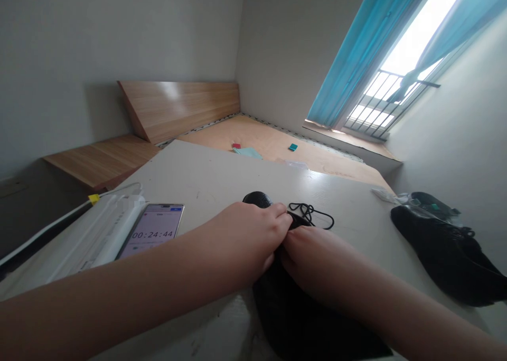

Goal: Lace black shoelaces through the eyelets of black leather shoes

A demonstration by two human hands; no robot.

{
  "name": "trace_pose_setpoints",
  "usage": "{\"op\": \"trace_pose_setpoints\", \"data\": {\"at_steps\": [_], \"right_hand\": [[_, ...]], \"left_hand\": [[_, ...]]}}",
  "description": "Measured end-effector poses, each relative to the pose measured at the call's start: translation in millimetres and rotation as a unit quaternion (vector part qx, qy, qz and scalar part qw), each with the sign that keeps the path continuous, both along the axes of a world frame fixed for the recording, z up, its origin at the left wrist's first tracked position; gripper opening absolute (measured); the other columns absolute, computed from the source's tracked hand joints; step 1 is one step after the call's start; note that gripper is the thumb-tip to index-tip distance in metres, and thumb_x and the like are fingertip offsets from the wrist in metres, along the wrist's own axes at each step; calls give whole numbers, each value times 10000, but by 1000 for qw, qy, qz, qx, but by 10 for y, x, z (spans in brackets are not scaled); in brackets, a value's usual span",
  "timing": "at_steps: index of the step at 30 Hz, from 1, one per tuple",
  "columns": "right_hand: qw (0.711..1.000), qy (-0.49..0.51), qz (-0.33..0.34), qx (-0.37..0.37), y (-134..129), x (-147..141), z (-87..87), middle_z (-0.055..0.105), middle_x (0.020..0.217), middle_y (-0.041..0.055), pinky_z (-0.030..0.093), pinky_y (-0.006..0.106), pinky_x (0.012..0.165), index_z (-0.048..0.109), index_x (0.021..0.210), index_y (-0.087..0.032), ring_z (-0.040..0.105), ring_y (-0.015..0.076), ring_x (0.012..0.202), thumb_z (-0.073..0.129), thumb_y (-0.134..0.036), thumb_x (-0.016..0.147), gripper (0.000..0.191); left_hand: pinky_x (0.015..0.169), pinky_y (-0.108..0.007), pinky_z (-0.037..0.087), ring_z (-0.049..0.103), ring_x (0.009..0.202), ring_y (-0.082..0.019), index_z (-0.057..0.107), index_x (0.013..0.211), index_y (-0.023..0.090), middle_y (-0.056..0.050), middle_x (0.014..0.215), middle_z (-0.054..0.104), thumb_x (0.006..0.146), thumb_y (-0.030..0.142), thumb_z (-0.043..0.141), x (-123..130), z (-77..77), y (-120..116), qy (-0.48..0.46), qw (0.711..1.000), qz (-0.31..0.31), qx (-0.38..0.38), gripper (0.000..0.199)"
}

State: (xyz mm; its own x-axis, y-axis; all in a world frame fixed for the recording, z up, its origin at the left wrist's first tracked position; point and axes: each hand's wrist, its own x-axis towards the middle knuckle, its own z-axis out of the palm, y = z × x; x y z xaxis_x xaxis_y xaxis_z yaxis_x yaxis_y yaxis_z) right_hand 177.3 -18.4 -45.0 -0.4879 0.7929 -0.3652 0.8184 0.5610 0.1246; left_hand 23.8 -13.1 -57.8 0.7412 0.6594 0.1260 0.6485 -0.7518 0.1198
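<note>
On my feed the left hand [241,239] and right hand [320,260] meet mid-table, almost touching. Left fingers [279,216] are curled and pressed together; right fingers [295,239] are also closed up. Both pinch the gathered top of a black fabric piece [301,319], though the fingertips hide the exact grip. The piece sits on the white table [222,176] and hangs over its near edge.

State as I read it: this piece is in hand and bunched. A thin black cord [311,216] lies loose in a loop just past the hands, running into the gathered fabric. A rounded black lump [256,198] shows beyond the left hand; can't tell if it's part of the same piece.

Left to handle, as far as I can see: a second black fabric piece [443,255] lies well to the right, with nobody touching it, beside clear plastic wrap [400,198]. Phone [152,230] at left reads 00:24:44.
</note>
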Motion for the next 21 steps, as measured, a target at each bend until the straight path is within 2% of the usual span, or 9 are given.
{"op": "trace_pose_setpoints", "data": {"at_steps": [4,7,10,12,16,19,21], "right_hand": [[997,23,-54,-54,49,106,197,731,826,99,482,280,666,714,890,-143,677,191,728,441,-192,911,278],[990,40,-87,-101,32,205,262,718,840,64,468,286,673,678,834,-178,660,193,762,495,-212,862,189],[981,76,-110,-138,-20,267,243,682,828,38,437,290,646,631,809,-194,614,187,733,566,-218,785,74],[981,93,-116,-128,-45,275,214,657,802,34,417,291,630,602,776,-194,582,180,708,560,-220,778,49],[980,101,-142,-95,-68,257,175,638,765,51,410,308,622,592,741,-190,573,190,692,505,-260,828,141],[980,115,-130,-95,-101,214,149,698,909,90,456,389,824,653,830,-180,634,243,888,466,-258,876,208],[986,109,-104,-78,-150,149,118,720,1032,109,377,491,1009,686,922,-167,631,285,1045,440,-234,908,255]], "left_hand": [[582,-344,495,682,770,-218,566,1195,171,-43,1200,654,797,178,604,-60,43,-21,-1,1000,10,-15,400],[570,-329,483,677,751,-206,569,1192,174,-42,1199,650,817,195,603,-80,78,-31,-3,1000,13,-28,376],[652,-344,525,689,862,-230,556,1242,171,-54,1264,626,817,191,606,-77,88,-20,3,999,15,-42,428],[753,-368,547,679,975,-254,539,1285,161,-70,1317,604,806,177,607,-75,77,-6,2,999,12,-44,483],[867,-402,545,642,1103,-282,505,1340,146,-108,1398,560,809,184,599,-81,43,20,-4,999,0,-42,540],[887,-403,541,623,1144,-288,514,1326,147,-119,1408,552,811,185,600,-83,30,31,-5,999,-2,-40,524],[888,-400,539,620,1147,-289,527,1305,142,-125,1397,558,809,180,601,-77,24,33,-5,999,-4,-38,503]]}}
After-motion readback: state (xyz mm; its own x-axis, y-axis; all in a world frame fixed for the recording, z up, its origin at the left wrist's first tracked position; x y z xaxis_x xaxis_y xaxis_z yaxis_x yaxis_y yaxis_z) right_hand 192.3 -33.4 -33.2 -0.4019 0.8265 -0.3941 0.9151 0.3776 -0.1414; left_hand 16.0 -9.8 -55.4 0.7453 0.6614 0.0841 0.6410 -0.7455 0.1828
